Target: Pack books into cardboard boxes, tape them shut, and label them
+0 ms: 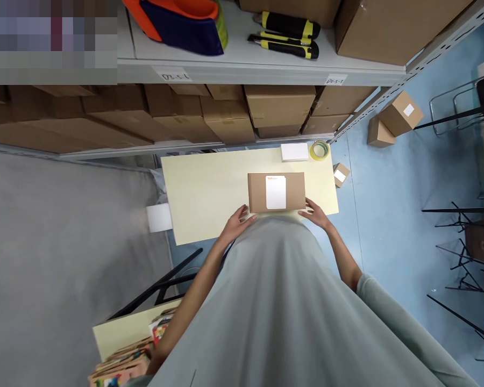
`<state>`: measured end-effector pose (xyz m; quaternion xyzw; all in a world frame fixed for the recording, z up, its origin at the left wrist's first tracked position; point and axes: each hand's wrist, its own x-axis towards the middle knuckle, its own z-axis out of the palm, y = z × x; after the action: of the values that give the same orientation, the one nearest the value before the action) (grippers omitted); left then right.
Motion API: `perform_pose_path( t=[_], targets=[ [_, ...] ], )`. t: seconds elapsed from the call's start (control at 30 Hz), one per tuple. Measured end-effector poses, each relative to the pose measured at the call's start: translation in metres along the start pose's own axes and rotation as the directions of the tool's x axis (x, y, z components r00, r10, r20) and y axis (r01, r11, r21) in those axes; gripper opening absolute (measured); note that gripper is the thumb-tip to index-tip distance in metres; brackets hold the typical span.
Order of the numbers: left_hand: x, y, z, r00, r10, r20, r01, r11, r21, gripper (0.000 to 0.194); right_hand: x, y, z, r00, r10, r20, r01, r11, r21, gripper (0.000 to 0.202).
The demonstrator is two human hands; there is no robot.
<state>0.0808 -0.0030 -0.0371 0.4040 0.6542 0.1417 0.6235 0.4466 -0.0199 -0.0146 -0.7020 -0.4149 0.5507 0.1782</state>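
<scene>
A closed brown cardboard box (256,193) with a white label (276,192) lies on the cream tabletop (210,188), right in front of my body. My left hand (240,221) is beside its near left corner, thumb and fingers apart. At the near right corner is my right hand (315,214), its fingertips close to the box's side and its thumb spread toward the front edge. Whether the fingertips touch the cardboard I cannot tell. Neither hand is wrapped round anything.
A roll of yellow tape (319,150) and a white box (294,152) sit at the table's back edge. Behind stands a shelf (234,72) with cartons, utility knives (288,49) and an orange-and-blue bin (185,27). Small cartons (400,114) lie on the blue floor at right.
</scene>
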Motion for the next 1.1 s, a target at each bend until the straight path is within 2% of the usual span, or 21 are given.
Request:
perform_pose_path(
  t=[0.07,0.13,0.27,0.43,0.5,0.6,0.7,0.8,0.97,1.1],
  targets=[
    [0.000,0.003,0.008,0.998,0.030,0.062,-0.026,0.997,-0.068,0.083,-0.004,-0.003,0.008,0.996,-0.034,0.078,0.034,0.999,0.001,0.088],
    [-0.001,0.008,0.012,0.997,0.057,0.058,-0.053,0.996,-0.076,0.083,-0.005,-0.009,0.013,0.997,-0.036,0.062,0.037,0.999,-0.001,0.085],
    [-0.007,0.019,0.005,0.987,0.145,-0.075,-0.143,0.989,0.023,0.077,-0.004,-0.023,0.010,0.995,-0.071,-0.068,0.070,0.997,-0.019,0.072],
    [-0.012,0.027,-0.016,0.924,0.317,-0.213,-0.310,0.949,0.065,0.061,0.000,-0.052,0.005,0.975,-0.171,-0.146,0.158,0.983,-0.096,0.060],
    [-0.011,0.029,-0.022,0.903,0.318,-0.289,-0.309,0.948,0.076,0.054,0.004,-0.064,0.009,0.968,-0.192,-0.164,0.165,0.972,-0.166,0.059],
    [-0.002,0.031,-0.026,0.887,0.267,-0.376,-0.242,0.964,0.114,0.047,0.013,-0.077,0.022,0.965,-0.195,-0.173,0.139,0.946,-0.292,0.056],
    [0.011,0.033,-0.027,0.890,0.190,-0.414,-0.152,0.981,0.125,0.043,0.025,-0.082,0.035,0.972,-0.169,-0.163,0.099,0.925,-0.366,0.052],
    [0.023,0.035,-0.023,0.882,0.163,-0.443,-0.118,0.985,0.127,0.043,0.037,-0.082,0.045,0.967,-0.170,-0.191,0.092,0.928,-0.360,0.053],
    [0.038,0.035,-0.006,0.814,0.237,-0.531,-0.188,0.971,0.145,0.041,0.056,-0.077,0.054,0.940,-0.213,-0.265,0.134,0.949,-0.286,0.059],
    [0.047,0.026,0.004,0.748,0.266,-0.608,-0.279,0.957,0.075,0.038,0.066,-0.067,0.058,0.916,-0.248,-0.316,0.195,0.962,-0.191,0.068]
  ],
)
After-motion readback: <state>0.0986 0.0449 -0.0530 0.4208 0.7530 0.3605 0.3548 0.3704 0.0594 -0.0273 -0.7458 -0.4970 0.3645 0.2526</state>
